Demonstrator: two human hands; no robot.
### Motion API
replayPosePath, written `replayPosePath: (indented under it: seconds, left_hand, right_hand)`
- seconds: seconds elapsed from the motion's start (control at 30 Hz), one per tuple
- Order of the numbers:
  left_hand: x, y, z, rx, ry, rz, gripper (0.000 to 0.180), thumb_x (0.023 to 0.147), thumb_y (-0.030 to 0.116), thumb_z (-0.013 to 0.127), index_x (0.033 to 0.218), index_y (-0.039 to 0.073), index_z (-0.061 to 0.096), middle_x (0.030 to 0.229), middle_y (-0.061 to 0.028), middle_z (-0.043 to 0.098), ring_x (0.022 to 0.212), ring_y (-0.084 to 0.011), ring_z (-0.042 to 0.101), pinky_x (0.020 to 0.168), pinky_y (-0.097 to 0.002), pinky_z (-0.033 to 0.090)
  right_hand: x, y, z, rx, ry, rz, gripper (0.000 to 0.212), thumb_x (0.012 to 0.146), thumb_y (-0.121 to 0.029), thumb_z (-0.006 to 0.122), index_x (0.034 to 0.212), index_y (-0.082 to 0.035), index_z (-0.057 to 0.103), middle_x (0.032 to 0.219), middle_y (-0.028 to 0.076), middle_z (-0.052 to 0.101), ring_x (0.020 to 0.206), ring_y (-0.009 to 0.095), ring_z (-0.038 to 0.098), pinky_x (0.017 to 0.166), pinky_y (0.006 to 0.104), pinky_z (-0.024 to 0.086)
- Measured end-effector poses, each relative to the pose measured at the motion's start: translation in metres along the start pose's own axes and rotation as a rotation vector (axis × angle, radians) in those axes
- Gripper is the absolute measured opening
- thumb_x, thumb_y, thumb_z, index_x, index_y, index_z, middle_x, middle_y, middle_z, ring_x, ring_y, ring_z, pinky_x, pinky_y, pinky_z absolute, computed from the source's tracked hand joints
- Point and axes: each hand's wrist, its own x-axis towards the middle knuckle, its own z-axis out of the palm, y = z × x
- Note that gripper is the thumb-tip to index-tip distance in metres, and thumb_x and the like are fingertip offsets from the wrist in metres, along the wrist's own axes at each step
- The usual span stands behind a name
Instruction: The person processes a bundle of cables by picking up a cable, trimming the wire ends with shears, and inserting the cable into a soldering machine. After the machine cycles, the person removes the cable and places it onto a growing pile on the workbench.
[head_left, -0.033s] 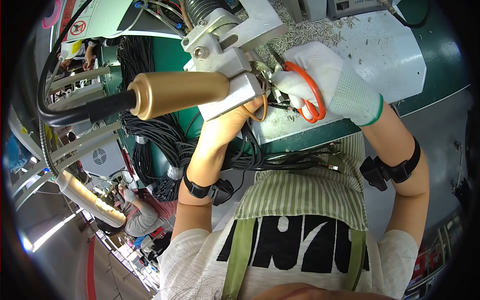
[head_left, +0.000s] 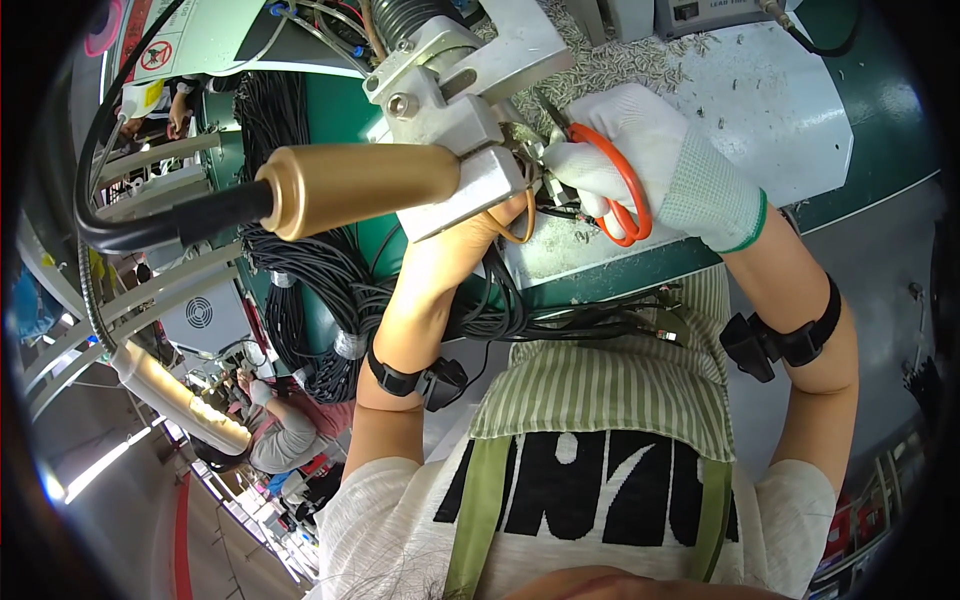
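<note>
My right hand (head_left: 640,150), in a white knit glove with a green cuff, is closed around a pair of scissors (head_left: 637,190). Their orange loops hang over its fingers, and the grey blades point away from me. My bare left hand (head_left: 470,240) is partly behind a metal machine head (head_left: 465,195), close to the right fingertips. Most of its fingers are hidden, so I cannot make out what they hold. A thin yellowish loop (head_left: 528,228) shows beside it. Black cables (head_left: 505,300) run below both hands along the table edge.
A gold cylinder (head_left: 360,190) with a thick black hose juts left from the machine head. Small metallic bits (head_left: 640,65) cover part of the white board (head_left: 790,130). Bundled black cables (head_left: 320,270) lie at left, near a lit lamp (head_left: 180,400). Another person (head_left: 290,435) sits beyond.
</note>
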Motion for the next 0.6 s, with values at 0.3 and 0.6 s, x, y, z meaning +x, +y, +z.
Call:
replayPosePath:
  seconds: [0.3, 0.6]
  left_hand:
    - [0.001, 0.02, -0.021, 0.217, -0.276, -0.14, 0.011, 0.08, 0.009, 0.062, 0.087, 0.002, 0.059, 0.075, -0.0023, 0.06, 0.068, -0.0154, 0.055, 0.062, -0.0292, 0.046]
    - [-0.075, 0.012, -0.011, -0.525, 0.011, -0.031, 0.017, 0.096, 0.016, 0.045, 0.101, 0.001, 0.053, 0.073, -0.0038, 0.057, 0.065, -0.0111, 0.055, 0.061, -0.0265, 0.046]
  right_hand:
    - [0.004, 0.001, 0.007, -0.288, 0.068, -0.507, 0.026, 0.086, -0.024, 0.059, 0.074, -0.001, 0.058, 0.056, 0.007, 0.056, 0.048, 0.014, 0.056, 0.046, 0.0263, 0.044]
    - [-0.093, -0.011, 0.015, -0.587, 0.356, -0.107, 0.016, 0.093, -0.009, 0.049, 0.081, -0.003, 0.057, 0.054, 0.002, 0.048, 0.039, 0.008, 0.042, 0.039, 0.0238, 0.031]
